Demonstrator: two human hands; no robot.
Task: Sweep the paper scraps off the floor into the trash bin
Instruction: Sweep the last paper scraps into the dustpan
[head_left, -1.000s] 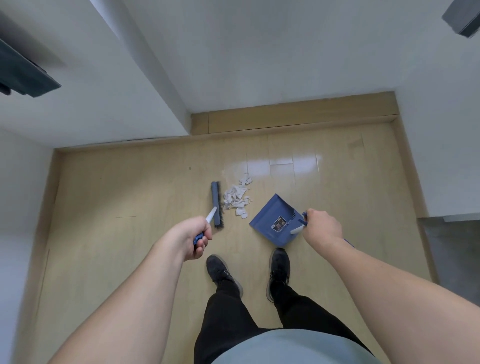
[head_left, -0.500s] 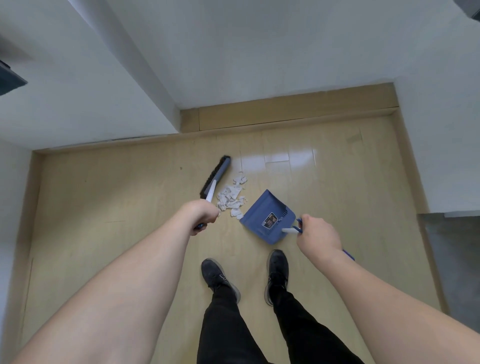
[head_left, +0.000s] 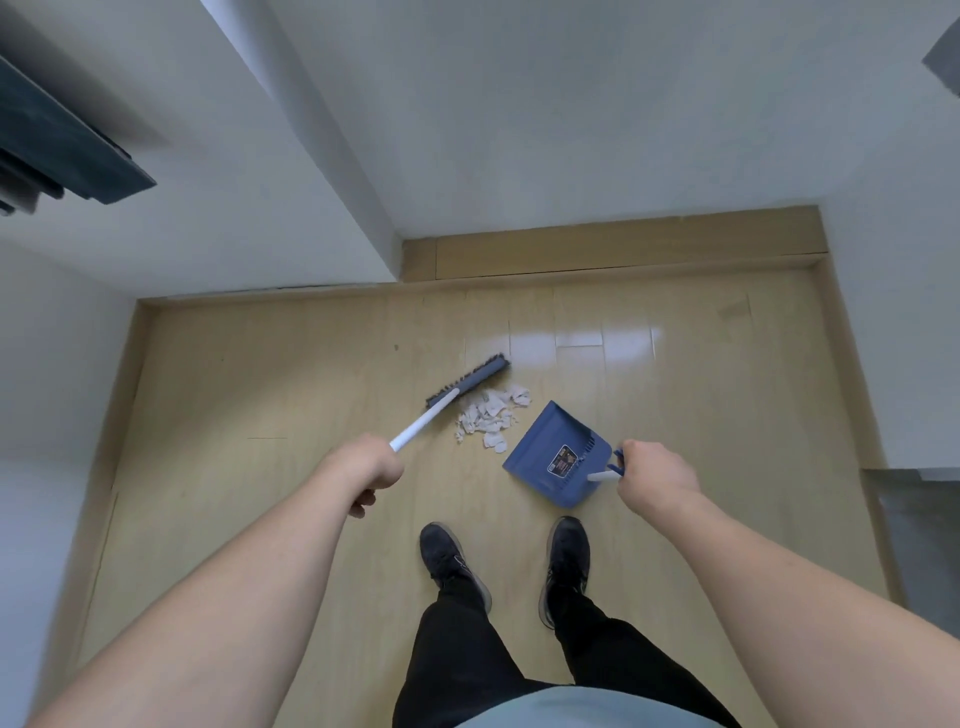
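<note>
A small heap of white paper scraps (head_left: 488, 418) lies on the wooden floor (head_left: 260, 415). My left hand (head_left: 366, 470) grips the white handle of a broom (head_left: 447, 405); its dark blue head rests on the floor just behind and left of the heap, angled up to the right. My right hand (head_left: 652, 478) holds the handle of a blue dustpan (head_left: 558, 460), which lies flat on the floor with its open lip facing the scraps, a short gap from them. No trash bin is in view.
My two black shoes (head_left: 452, 564) stand just behind the dustpan. White walls (head_left: 571, 130) enclose the floor on the far side, left and right, with a wooden skirting (head_left: 613, 249) at the back. A dark shelf (head_left: 67, 150) juts out at upper left. A grey surface (head_left: 919, 525) borders the right edge.
The broom head has swung from beside the heap's left side round to behind it, turning more crosswise. The dustpan stays by the scraps. The camera view has shifted.
</note>
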